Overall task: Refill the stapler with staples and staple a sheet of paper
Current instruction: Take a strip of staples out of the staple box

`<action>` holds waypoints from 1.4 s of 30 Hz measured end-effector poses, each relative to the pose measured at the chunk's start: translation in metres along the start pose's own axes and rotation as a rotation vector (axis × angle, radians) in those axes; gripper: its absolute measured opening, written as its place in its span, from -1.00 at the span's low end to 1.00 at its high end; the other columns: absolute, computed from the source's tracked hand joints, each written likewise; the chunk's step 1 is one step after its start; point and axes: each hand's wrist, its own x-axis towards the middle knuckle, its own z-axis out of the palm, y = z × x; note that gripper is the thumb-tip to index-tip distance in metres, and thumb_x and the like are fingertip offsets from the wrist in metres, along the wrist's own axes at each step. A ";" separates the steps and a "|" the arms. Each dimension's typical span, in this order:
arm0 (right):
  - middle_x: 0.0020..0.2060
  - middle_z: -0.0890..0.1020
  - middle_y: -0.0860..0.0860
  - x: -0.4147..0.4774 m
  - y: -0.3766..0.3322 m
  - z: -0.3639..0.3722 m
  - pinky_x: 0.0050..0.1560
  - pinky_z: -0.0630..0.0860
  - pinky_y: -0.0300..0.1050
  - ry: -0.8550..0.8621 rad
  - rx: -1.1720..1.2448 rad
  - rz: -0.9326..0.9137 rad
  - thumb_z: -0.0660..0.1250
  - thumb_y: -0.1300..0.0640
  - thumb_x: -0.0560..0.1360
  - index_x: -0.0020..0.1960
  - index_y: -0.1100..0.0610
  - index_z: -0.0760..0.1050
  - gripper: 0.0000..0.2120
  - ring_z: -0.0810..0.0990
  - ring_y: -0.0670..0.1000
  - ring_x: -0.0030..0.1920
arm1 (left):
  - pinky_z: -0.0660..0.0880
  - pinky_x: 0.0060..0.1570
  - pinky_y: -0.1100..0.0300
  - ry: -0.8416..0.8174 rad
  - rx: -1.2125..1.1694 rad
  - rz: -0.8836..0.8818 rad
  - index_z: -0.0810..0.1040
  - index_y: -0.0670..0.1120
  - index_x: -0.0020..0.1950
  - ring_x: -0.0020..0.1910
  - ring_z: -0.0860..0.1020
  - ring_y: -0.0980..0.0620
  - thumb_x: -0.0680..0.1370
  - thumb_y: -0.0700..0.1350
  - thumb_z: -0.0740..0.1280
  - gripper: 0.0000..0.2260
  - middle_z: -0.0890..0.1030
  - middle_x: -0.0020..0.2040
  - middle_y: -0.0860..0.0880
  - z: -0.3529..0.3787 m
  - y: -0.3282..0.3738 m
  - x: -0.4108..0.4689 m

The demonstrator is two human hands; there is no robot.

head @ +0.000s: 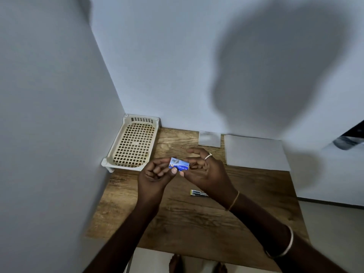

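Head view: nearest the lens are the two forearms, the right one wearing a pale bangle (pixel 288 246) and a thin thread at the wrist. They meet above the wooden table (pixel 177 223), where both hands share a small blue staple box (pixel 179 164). The left hand (pixel 155 174) pinches the box's left end, thumb in front and curled fingers behind. The right hand (pixel 204 174) pinches the other end between thumb and lower fingers, its index finger arched clear above.

I judge the step to be opening the box to draw out a strip of staples. Next, the right fingers need to work the flap or inner tray loose while the left holds firm.

The stapler (pixel 198 193), yellow-tipped and dark, lies on the table below the right wrist, which covers its far end. A sheet of paper (pixel 256 152) lies by the back wall, a smaller grey square (pixel 209 139) just beside it and a cream lattice basket (pixel 134 142) in the corner.

Whether the box is open yet cannot be told, and its print is unreadable. A dark object (pixel 352 138) is cut off at the right edge
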 end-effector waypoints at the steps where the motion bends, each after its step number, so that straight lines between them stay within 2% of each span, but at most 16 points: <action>1: 0.02 0.74 -0.14 -0.006 -0.002 -0.004 0.04 0.60 -0.32 0.009 -0.017 0.005 0.60 0.01 0.37 0.30 -0.19 0.48 -0.44 0.71 -0.18 0.03 | 0.62 -0.04 0.23 -0.013 0.007 0.018 0.69 -0.05 0.04 0.03 0.72 -0.01 0.40 -0.26 0.55 -0.74 0.75 0.00 -0.12 0.003 0.000 -0.003; 4: 0.00 0.75 -0.14 -0.018 -0.008 -0.015 0.01 0.60 -0.34 0.045 -0.021 0.023 0.61 -0.02 0.36 0.30 -0.21 0.48 -0.44 0.72 -0.18 0.01 | 0.62 -0.03 0.22 -0.047 0.008 0.036 0.67 -0.09 0.05 0.02 0.73 -0.03 0.39 -0.27 0.57 -0.73 0.75 -0.01 -0.14 0.012 0.001 -0.009; 7: 0.00 0.75 -0.10 -0.024 -0.013 -0.024 0.07 0.64 -0.21 0.083 0.044 0.015 0.61 0.03 0.36 0.25 -0.14 0.52 -0.49 0.73 -0.10 0.03 | 0.62 -0.03 0.21 -0.053 0.016 0.036 0.67 -0.13 0.06 0.02 0.73 -0.06 0.37 -0.21 0.60 -0.70 0.75 0.00 -0.16 0.021 0.002 -0.013; 9: 0.02 0.74 -0.09 -0.029 -0.015 -0.029 0.10 0.66 -0.12 0.122 0.072 -0.002 0.62 0.04 0.36 0.22 -0.09 0.55 -0.52 0.73 -0.05 0.05 | 0.63 -0.03 0.21 -0.029 0.013 0.050 0.70 -0.08 0.02 0.02 0.73 -0.04 0.35 -0.14 0.63 -0.72 0.76 -0.01 -0.13 0.029 0.003 -0.016; 12: 0.04 0.74 -0.08 -0.034 -0.017 -0.032 0.09 0.66 -0.14 0.181 0.119 -0.006 0.62 0.01 0.36 0.21 -0.07 0.58 -0.54 0.74 -0.03 0.05 | 0.63 -0.02 0.20 -0.008 -0.015 0.075 0.72 -0.02 -0.02 0.02 0.74 -0.02 0.33 -0.08 0.64 -0.74 0.77 -0.01 -0.08 0.039 0.006 -0.021; 14: 0.03 0.75 -0.08 -0.037 -0.018 -0.034 0.07 0.66 -0.16 0.202 0.146 0.007 0.62 0.01 0.35 0.21 -0.08 0.60 -0.55 0.74 -0.03 0.04 | 0.63 -0.02 0.19 -0.007 -0.020 0.083 0.72 -0.02 -0.01 0.03 0.74 -0.04 0.34 -0.07 0.65 -0.73 0.77 -0.01 -0.09 0.044 0.008 -0.023; 19: 0.03 0.76 0.02 -0.042 -0.015 -0.039 0.11 0.67 0.06 0.221 0.222 0.049 0.64 0.06 0.33 0.14 -0.01 0.65 -0.59 0.75 0.04 0.06 | 0.63 -0.02 0.19 -0.018 0.010 0.105 0.72 -0.03 -0.01 0.04 0.73 -0.05 0.35 -0.05 0.64 -0.73 0.76 0.01 -0.08 0.049 0.011 -0.025; 26: 0.01 0.77 0.05 -0.047 -0.016 -0.043 0.12 0.67 0.13 0.245 0.271 0.059 0.67 0.09 0.28 0.11 0.08 0.65 -0.57 0.75 0.07 0.06 | 0.62 0.03 0.17 -0.014 -0.037 0.085 0.73 -0.03 -0.03 0.07 0.73 -0.04 0.34 0.03 0.65 -0.71 0.76 0.03 -0.09 0.056 0.009 -0.029; 32: -0.01 0.77 0.05 -0.051 -0.018 -0.047 0.11 0.68 0.07 0.256 0.279 0.043 0.66 0.13 0.29 0.07 0.09 0.66 -0.61 0.75 0.08 0.04 | 0.62 0.04 0.16 0.008 -0.052 0.057 0.74 -0.05 -0.05 0.09 0.72 -0.06 0.31 0.04 0.67 -0.70 0.76 0.05 -0.12 0.058 0.006 -0.031; 38: -0.04 0.77 0.04 -0.054 -0.022 -0.048 0.02 0.68 -0.13 0.303 0.325 0.001 0.65 0.23 0.30 0.04 0.08 0.67 -0.65 0.76 0.06 0.01 | 0.61 0.10 0.05 0.025 -0.072 0.022 0.76 -0.08 0.03 0.13 0.71 -0.10 0.32 0.06 0.66 -0.64 0.75 0.07 -0.14 0.062 0.006 -0.031; 42: 0.01 0.77 0.07 -0.056 -0.021 -0.046 0.02 0.67 -0.14 0.314 0.403 0.015 0.62 0.28 0.34 0.12 0.08 0.66 -0.61 0.75 0.08 0.06 | 0.60 0.09 0.06 0.028 -0.081 0.008 0.75 -0.09 0.05 0.12 0.71 -0.10 0.32 0.05 0.66 -0.62 0.75 0.07 -0.16 0.063 0.007 -0.031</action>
